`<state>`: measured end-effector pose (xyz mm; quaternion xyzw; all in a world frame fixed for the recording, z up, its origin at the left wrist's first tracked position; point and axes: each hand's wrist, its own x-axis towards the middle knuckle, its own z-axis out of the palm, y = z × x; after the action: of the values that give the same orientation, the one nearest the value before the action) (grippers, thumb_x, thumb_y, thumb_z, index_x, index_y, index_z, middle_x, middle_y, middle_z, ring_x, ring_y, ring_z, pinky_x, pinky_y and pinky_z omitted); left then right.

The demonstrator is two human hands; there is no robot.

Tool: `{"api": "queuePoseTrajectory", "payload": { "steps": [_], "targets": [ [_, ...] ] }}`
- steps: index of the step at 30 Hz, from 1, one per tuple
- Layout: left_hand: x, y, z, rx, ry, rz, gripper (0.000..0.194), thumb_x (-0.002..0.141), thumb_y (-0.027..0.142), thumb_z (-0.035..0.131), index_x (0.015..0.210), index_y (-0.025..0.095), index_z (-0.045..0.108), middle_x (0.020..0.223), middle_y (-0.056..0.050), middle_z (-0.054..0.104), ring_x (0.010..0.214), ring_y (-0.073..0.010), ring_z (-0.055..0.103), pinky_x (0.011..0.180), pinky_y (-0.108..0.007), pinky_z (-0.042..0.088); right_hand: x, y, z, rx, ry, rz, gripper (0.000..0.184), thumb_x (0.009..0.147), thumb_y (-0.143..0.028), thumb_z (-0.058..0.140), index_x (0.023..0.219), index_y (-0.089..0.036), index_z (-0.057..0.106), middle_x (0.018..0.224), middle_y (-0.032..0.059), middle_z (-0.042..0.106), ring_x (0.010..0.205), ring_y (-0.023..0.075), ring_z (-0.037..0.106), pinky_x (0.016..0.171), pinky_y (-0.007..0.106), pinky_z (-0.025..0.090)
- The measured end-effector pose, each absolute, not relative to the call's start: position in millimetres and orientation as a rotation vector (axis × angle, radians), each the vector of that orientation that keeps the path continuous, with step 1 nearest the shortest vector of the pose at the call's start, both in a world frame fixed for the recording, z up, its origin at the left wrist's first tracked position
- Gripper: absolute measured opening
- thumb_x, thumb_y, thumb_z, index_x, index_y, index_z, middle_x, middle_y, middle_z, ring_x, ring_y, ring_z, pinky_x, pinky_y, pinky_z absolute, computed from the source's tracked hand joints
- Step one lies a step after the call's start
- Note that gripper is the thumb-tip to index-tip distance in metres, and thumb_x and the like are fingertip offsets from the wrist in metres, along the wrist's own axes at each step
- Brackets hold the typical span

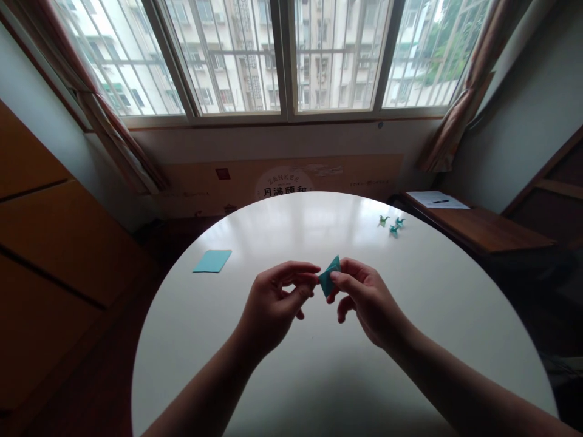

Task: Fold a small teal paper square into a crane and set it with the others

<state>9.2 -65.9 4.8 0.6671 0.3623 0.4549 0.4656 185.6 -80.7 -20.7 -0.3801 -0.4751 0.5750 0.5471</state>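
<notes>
My right grip [373, 297] covers part of the folded teal paper [326, 283]; I can't tell whether my left grip [273, 303] pinches its corner. The white desk [291, 382] runs off below my view and hides the base of the wall lettering [285, 190]. The small folded figures [394, 230] show no readable creases.

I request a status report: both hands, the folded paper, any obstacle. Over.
Right hand pinches folded teal paper. Left hand at its left corner, grip uncertain. Nothing seen blocking them; light-blue paper lies apart, to the left.
</notes>
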Motion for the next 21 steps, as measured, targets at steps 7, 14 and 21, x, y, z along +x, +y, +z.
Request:
{"api": "queuePoseTrajectory", "payload": {
  "steps": [7,14,21],
  "targets": [
    [3,-65,12,1.959,0.793,1.066,0.013,0.089,0.025,0.068,0.091,0.021,0.080,0.091,-0.009,0.076,0.069,-0.0180,0.069,0.051,-0.025,0.057,188,-83,-15,-0.818,-1.114,1.485,0.022,0.082,-0.035,0.073,0.078,-0.016,0.061,0.069,0.0002,0.060,0.060,0.0135,0.060,0.037,0.015,0.045],
    [-3,-65,17,2.168,0.721,1.101,0.017,0.089,0.017,0.068,0.098,0.025,0.079,0.092,-0.007,0.076,0.076,-0.0178,0.071,0.061,-0.026,0.058,190,-84,-14,-0.738,-1.133,1.563,0.024,0.084,-0.037,0.075,0.082,-0.016,0.064,0.071,0.0000,0.060,0.058,0.0112,0.059,0.036,0.013,0.045],
    [-2,-65,17,2.153,0.747,1.141,0.006,0.087,0.016,0.070,0.084,0.019,0.074,0.087,-0.005,0.073,0.071,-0.0149,0.069,0.056,-0.022,0.055,188,-85,-15,-0.785,-1.237,1.482,0.024,0.083,-0.038,0.077,0.086,-0.015,0.069,0.073,0.0016,0.063,0.060,0.0124,0.061,0.037,0.015,0.047]
  ]
}}
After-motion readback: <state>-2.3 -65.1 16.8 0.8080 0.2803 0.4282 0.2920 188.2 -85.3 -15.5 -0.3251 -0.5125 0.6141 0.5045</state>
